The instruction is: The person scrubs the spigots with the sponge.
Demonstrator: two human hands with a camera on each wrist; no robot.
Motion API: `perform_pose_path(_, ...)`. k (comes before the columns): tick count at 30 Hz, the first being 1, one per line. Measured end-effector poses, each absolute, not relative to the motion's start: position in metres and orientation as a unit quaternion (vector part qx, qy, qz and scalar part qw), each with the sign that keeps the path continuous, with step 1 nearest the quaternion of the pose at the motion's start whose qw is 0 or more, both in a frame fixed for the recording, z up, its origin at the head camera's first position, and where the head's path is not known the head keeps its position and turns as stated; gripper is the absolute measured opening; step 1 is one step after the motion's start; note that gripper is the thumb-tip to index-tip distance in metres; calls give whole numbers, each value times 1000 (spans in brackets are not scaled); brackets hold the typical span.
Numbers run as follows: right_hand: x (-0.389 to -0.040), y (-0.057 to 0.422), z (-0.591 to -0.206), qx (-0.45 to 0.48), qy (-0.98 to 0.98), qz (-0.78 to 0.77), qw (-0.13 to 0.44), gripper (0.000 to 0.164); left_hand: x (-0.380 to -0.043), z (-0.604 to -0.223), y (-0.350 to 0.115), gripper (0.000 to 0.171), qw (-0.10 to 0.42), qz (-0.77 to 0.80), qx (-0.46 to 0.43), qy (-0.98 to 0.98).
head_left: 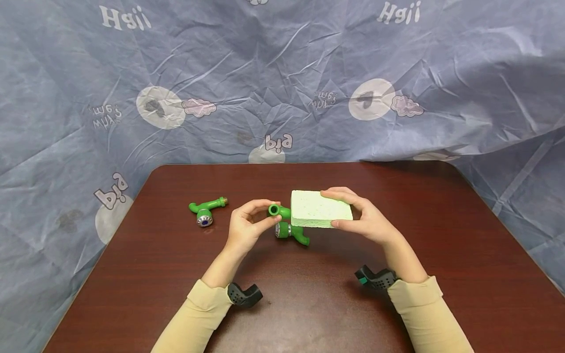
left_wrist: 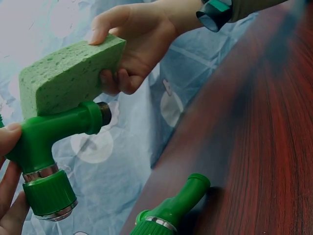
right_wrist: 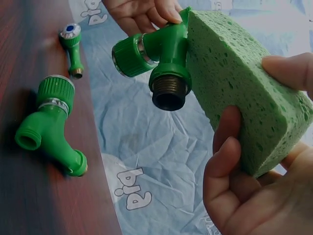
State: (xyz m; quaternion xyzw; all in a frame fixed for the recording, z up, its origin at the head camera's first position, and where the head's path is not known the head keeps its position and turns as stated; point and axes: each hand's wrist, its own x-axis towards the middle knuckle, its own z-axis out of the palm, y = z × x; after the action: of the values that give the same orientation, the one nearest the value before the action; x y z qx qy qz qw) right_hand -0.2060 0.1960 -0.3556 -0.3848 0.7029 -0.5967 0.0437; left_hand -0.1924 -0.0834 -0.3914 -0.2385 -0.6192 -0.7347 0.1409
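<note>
My left hand (head_left: 247,223) pinches a green plastic faucet (left_wrist: 63,128) at its spout end, up off the table. Its threaded brass inlet shows in the right wrist view, and the sponge partly hides the faucet from the head view. A pale green rectangular sponge (head_left: 320,210) is gripped by my right hand (head_left: 364,218), thumb on one face and fingers on the other. The sponge's face lies along the faucet's body and appears to touch it. Beneath the hands a second green faucet (right_wrist: 51,129) lies on the table.
Farther left on the brown wooden table (head_left: 145,274) lies a third green faucet (head_left: 204,213) with a blue-centred knob. A wrinkled blue-grey printed cloth (head_left: 247,78) hangs behind the table's far edge. Black camera mounts (head_left: 244,295) sit on both wrists.
</note>
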Motion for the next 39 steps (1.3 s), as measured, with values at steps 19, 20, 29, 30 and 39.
perform_pose_path(19, -205, 177, -366, -383, 654, -649, 65, 58, -188, -391, -74, 31, 168, -737, -202, -622)
perform_pose_path(20, -205, 177, -366, -383, 653, -651, 60, 59, -186, -389, -74, 31, 174, -729, -198, -632)
perform_pose_path(29, -206, 176, -368, -360, 676, -642, 16, 62, -180, -376, -76, 32, 130, -718, -146, -668)
perform_pose_path(30, -206, 176, -368, -359, 679, -640, 8, 63, -182, -379, -77, 32, 114, -730, -139, -659)
perform_pose_path(39, -204, 175, -366, -367, 692, -621, -25, 62, -190, -387, -80, 28, 45, -804, -101, -584)
